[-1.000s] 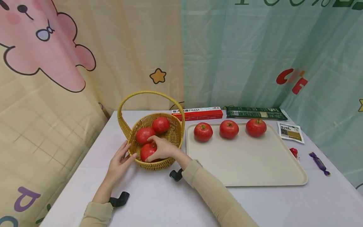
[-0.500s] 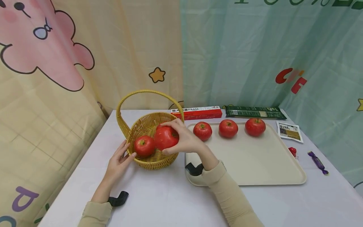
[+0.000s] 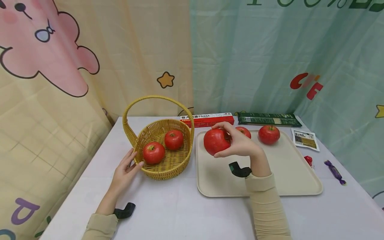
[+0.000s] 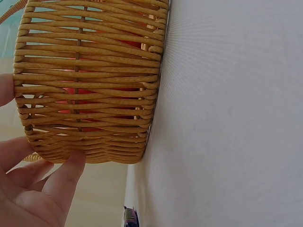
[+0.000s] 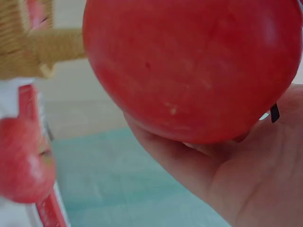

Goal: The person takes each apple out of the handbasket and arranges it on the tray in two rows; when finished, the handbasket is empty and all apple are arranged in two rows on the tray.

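Note:
My right hand (image 3: 240, 143) grips a red tomato (image 3: 216, 142) above the left part of a beige tray (image 3: 258, 180). That tomato fills much of the right wrist view, with the thumb and fingers around its sides. My left hand (image 3: 124, 175) holds the near left rim of a yellow wicker basket (image 3: 166, 173), with thumb and fingers on its woven wall (image 4: 90, 71). Two tomatoes lie in the basket, one at the left (image 3: 153, 152) and another farther back (image 3: 174, 139). On the tray, a tomato (image 3: 269, 135) sits at the back right; a middle tomato (image 3: 244, 131) is partly hidden.
The basket's tall handle (image 3: 157, 97) arches over it. Behind the tray lie a red pasta box (image 3: 210, 120) and a green packet (image 3: 268, 119). To the right are a white sachet (image 3: 305, 139), a small red candy (image 3: 308, 160) and a purple wrapped candy (image 3: 335, 172).
My right hand has taken a tomato out of the basket and carried it right, over the tray. The left hand stays at the basket's rim.

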A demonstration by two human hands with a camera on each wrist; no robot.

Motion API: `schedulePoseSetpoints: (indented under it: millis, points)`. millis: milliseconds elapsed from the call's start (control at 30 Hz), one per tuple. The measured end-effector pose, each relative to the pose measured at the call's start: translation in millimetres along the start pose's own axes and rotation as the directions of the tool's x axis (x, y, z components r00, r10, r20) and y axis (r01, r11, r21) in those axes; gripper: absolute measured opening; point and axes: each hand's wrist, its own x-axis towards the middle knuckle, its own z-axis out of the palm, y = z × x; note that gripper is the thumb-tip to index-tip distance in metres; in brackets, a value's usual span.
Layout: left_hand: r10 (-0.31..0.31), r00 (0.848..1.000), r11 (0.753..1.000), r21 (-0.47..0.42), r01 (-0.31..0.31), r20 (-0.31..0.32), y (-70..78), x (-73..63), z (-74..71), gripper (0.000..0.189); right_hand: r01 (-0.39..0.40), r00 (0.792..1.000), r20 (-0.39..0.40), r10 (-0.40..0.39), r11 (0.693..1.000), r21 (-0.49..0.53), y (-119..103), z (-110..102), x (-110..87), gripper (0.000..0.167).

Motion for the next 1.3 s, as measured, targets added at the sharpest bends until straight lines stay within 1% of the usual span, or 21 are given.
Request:
schedulePoseSetpoints:
  millis: [133, 233, 300, 467, 567, 633, 767, 967, 1100, 1167, 1200, 1300]
  points:
    - [-0.002, 1.0, 1.0, 0.002, 0.002, -0.002, -2.2, -0.7, -0.2, 0.058, -0.068, 0.996, 0.043, 0.073, 0.992, -0.107, 16, 0, -0.4, 0.082]
    - [-0.004, 1.0, 1.0, 0.007, 0.004, 0.0, -3.0, 0.0, -0.4, 0.059, -0.096, 0.99, 0.085, 0.11, 0.983, -0.16, 30, 3, -0.8, 0.08]
    - [-0.005, 1.0, 1.0, 0.01, 0.005, 0.001, -3.0, 0.4, -0.2, 0.059, -0.114, 0.984, 0.12, 0.136, 0.978, -0.175, 39, 7, -1.6, 0.078]
    - [-0.002, 1.0, 1.0, 0.007, 0.002, 0.004, -2.3, 1.6, 0.4, 0.06, -0.122, 0.959, 0.226, 0.173, 0.967, -0.225, 56, 19, -2.1, 0.075]
    - [-0.001, 1.0, 1.0, 0.01, 0.001, 0.006, -2.3, 1.6, 0.3, 0.06, -0.106, 0.942, 0.287, 0.174, 0.965, -0.239, 63, 27, 0.0, 0.074]
    - [-0.003, 1.0, 1.0, 0.016, 0.003, 0.007, -1.9, 1.2, 0.2, 0.059, -0.092, 0.935, 0.312, 0.166, 0.966, -0.24, 65, 30, 1.8, 0.073]
    - [-0.003, 1.0, 1.0, 0.026, 0.003, 0.013, -0.5, 0.3, -0.1, 0.06, -0.094, 0.925, 0.336, 0.177, 0.964, -0.249, 66, 33, 3.6, 0.073]
    - [0.002, 1.0, 1.0, 0.023, -0.002, 0.013, 0.7, 0.1, -0.3, 0.06, -0.152, 0.909, 0.335, 0.247, 0.946, -0.286, 62, 33, 4.3, 0.073]
    - [-0.004, 1.0, 1.0, 0.025, 0.004, 0.014, 0.1, 0.1, -0.3, 0.06, -0.194, 0.9, 0.326, 0.289, 0.936, -0.295, 56, 33, 5.1, 0.074]
    - [-0.006, 1.0, 1.0, 0.03, 0.005, 0.014, -0.1, 0.5, -0.5, 0.061, -0.189, 0.903, 0.324, 0.283, 0.938, -0.292, 50, 31, 5.6, 0.073]
    - [-0.007, 1.0, 1.0, 0.03, 0.007, 0.014, -0.3, 0.5, -0.5, 0.061, -0.183, 0.907, 0.319, 0.274, 0.94, -0.287, 47, 29, 5.5, 0.073]
    - [-0.007, 1.0, 0.999, 0.031, 0.007, 0.013, 0.3, 0.1, -0.5, 0.061, -0.119, 0.937, 0.29, 0.198, 0.957, -0.266, 34, 23, 5.1, 0.072]
